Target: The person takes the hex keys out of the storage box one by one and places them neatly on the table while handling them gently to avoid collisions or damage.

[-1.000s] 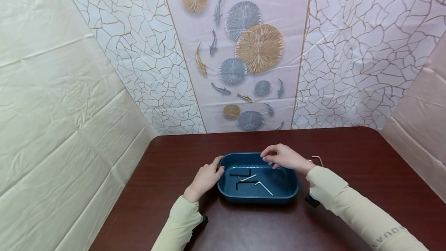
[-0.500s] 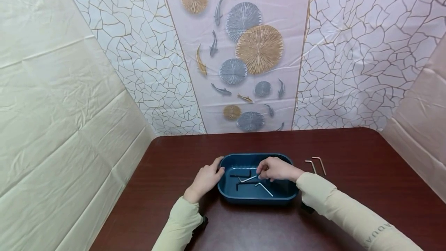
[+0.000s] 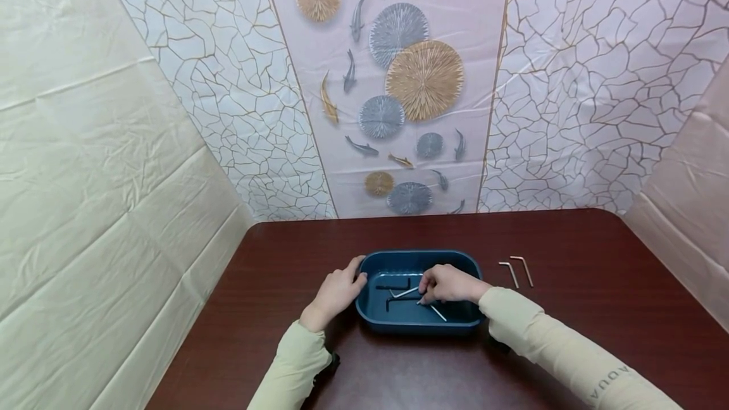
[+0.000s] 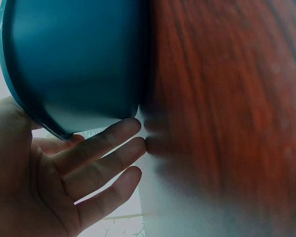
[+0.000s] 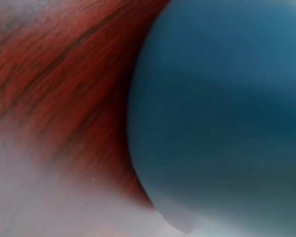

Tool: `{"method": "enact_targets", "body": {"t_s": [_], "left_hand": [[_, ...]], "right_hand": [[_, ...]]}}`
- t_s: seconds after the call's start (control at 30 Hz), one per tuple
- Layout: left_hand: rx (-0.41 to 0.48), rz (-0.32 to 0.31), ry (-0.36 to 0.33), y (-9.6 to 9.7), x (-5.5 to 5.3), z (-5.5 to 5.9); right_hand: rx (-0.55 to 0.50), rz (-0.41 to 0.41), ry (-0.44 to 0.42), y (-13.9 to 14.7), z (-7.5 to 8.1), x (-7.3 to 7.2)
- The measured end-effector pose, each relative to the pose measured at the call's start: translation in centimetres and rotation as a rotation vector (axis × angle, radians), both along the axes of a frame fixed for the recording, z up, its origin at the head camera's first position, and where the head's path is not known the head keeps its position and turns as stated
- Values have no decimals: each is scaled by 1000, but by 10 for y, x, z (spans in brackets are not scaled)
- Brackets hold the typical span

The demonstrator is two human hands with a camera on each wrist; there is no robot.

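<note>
A dark blue oblong tray (image 3: 421,326) stands on the table with several L-shaped hex keys in it. My left hand (image 3: 336,290) holds its left end, thumb at the rim. In the left wrist view the fingers of that hand (image 4: 64,173) lie along the outside of the tray wall (image 4: 79,59). Inside the tray, the curled fingertips of my right hand (image 3: 452,283) pinch the bent end of a silver hex key (image 3: 438,313). Close by lie another silver hex key (image 3: 405,291) and two black ones, the upper black hex key (image 3: 393,287) and the lower black hex key (image 3: 398,299). Only the tray's outer wall (image 5: 217,108) and table show in the right wrist view.
Two more hex keys, a shorter hex key (image 3: 510,274) and a longer hex key (image 3: 524,271), lie side by side on the dark red table (image 3: 581,283) right of the tray. Patterned cloth (image 3: 569,144) hangs behind the table; pale cloth (image 3: 114,207) stands at the left.
My right hand has come down from above the tray's back rim, toward the front left, to the silver hex key. Both keys on the table have come into full view. My left hand stays put.
</note>
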State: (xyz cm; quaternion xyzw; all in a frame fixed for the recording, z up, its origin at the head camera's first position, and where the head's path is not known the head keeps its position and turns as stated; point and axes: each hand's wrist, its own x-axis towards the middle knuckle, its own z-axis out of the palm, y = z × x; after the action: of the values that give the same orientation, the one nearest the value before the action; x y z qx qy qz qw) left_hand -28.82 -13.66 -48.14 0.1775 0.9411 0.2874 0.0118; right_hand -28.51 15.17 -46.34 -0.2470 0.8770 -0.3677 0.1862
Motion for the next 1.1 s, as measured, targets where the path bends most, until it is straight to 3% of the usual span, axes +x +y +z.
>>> {"method": "enact_targets", "body": {"t_s": [0.53, 1.1], "left_hand": [[-2, -5, 8, 1, -2, 3], [-21, 5, -2, 0, -2, -3]], "right_hand": [[104, -71, 31, -4, 1, 0], [59, -25, 2, -2, -3, 1]]}}
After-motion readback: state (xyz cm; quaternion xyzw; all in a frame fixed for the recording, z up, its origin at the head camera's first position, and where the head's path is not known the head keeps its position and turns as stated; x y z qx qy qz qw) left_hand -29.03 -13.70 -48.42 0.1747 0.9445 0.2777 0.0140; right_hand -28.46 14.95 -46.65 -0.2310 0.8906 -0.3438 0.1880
